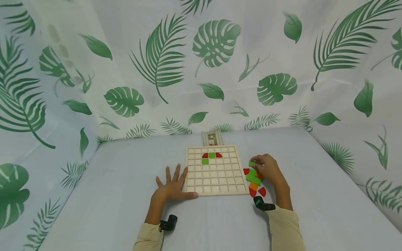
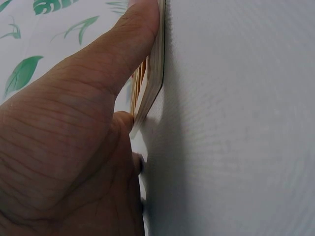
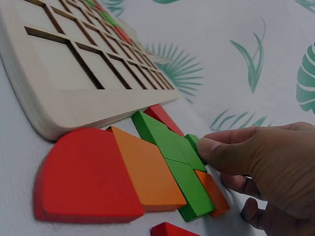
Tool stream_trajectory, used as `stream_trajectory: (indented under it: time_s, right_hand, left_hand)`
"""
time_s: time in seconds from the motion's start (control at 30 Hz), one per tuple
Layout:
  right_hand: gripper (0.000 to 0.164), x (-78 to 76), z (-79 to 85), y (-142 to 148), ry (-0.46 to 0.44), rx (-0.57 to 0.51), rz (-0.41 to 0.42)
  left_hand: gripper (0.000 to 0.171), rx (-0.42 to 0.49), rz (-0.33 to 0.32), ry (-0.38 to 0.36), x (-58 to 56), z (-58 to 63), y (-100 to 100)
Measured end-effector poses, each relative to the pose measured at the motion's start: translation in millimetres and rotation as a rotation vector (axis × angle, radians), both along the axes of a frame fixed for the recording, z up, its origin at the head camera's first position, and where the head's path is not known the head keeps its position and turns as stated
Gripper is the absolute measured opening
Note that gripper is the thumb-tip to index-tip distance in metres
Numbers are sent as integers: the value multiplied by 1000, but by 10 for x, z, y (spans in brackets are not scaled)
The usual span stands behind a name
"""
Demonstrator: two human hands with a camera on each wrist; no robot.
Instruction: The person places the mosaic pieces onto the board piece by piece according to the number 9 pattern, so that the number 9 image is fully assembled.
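Note:
A wooden grid board lies flat, with two green squares and two red quarter-round pieces set in its upper cells. My left hand is spread at the board's lower left corner, thumb along the front edge and a fingertip at the left side. To the board's right, my right hand pinches a small green block between thumb and fingertips. Just under it lie more loose pieces: green blocks, an orange square and a red quarter-round piece.
Behind the board, a small pattern card with a coloured grid leans near the leaf-print backdrop. Another red piece lies apart at the near side of the loose heap. A pale cloth covers the table.

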State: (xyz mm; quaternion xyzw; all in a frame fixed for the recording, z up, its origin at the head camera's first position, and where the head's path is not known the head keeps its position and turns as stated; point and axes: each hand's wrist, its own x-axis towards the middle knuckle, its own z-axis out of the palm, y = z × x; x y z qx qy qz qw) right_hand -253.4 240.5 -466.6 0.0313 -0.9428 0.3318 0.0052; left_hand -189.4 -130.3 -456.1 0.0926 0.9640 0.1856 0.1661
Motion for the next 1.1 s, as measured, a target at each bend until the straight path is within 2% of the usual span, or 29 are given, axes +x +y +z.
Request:
stream_trajectory:
  time_s: [0.3,1.1]
  right_hand:
    - [29,-18,-30,-23,-20,2,-23]
    - [30,-53,-45,-50,25,17,-21]
  left_hand:
    - [111,-7,-2,6,3,-26,-7]
    - [111,-6,-3,-12,-1,20,-3]
